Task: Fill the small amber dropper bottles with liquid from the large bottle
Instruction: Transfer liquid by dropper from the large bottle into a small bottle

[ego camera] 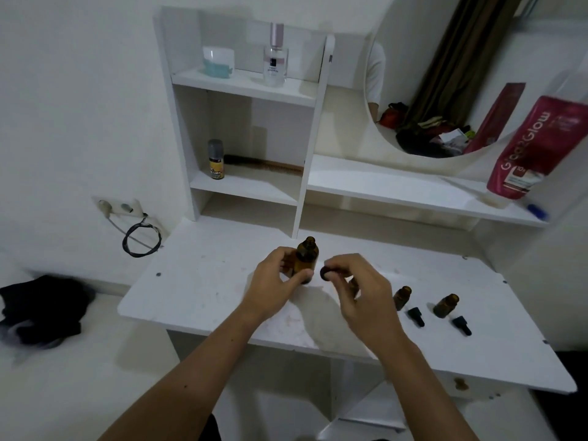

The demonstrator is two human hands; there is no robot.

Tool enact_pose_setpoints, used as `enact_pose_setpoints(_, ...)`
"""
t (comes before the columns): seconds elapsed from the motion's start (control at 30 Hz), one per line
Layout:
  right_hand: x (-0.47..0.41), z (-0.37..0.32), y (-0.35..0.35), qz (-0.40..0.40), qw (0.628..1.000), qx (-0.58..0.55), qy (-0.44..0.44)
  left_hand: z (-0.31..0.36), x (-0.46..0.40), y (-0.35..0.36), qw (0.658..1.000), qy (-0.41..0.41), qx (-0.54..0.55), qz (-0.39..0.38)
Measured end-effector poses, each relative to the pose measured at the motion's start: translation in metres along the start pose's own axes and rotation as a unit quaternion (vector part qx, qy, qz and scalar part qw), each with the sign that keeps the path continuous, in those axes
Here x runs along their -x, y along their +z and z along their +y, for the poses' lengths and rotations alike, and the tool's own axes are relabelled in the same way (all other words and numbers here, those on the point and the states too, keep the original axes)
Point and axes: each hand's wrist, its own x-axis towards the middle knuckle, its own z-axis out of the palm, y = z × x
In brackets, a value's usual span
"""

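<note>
A large amber bottle (307, 256) stands upright on the white table (206, 281) with its neck uncapped. My left hand (273, 281) grips its lower body. My right hand (356, 288) pinches a black cap (326, 273) just right of the bottle. Part of a small amber bottle (353, 286) shows behind my right fingers. Two more small amber bottles (402, 297) (447, 305) stand open further right. A black dropper cap (416, 316) and another (462, 325) lie on the table in front of them.
White shelves at the back hold a perfume bottle (275, 58), a white jar (219, 60), a small spray can (216, 160) and a comb. A red tube (534, 148) leans at the right by a round mirror. Black cloth (44, 310) lies left of the table.
</note>
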Motion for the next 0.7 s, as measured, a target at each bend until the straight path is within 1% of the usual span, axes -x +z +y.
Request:
enact_pose_setpoints(0.1,-0.022,-0.011,-0.014,0.103,0.99,-0.068,0.062,-0.002,-0.001,0.0,1.0,-0.006,0.001,-0.003)
enact_pose_setpoints(0.17,-0.036,-0.017,-0.02,0.133,0.982,-0.106,0.084,-0.003,-0.001,0.0,1.0,-0.009,0.006,-0.003)
enact_pose_setpoints(0.23,-0.047,-0.022,-0.021,0.142,0.974,-0.145,0.098,-0.003,-0.001,0.0,1.0,-0.012,0.005,-0.002)
enact_pose_setpoints(0.3,-0.056,-0.025,-0.02,0.142,0.971,-0.157,0.106,-0.002,-0.001,0.0,1.0,-0.012,-0.002,-0.001)
enact_pose_setpoints(0.6,-0.069,-0.014,-0.004,0.106,0.978,-0.127,0.127,-0.006,-0.003,0.001,1.0,-0.005,-0.021,-0.008)
enact_pose_setpoints(0.7,-0.079,-0.013,-0.001,0.058,0.985,-0.108,0.118,-0.007,-0.004,0.002,1.0,-0.012,-0.022,-0.01)
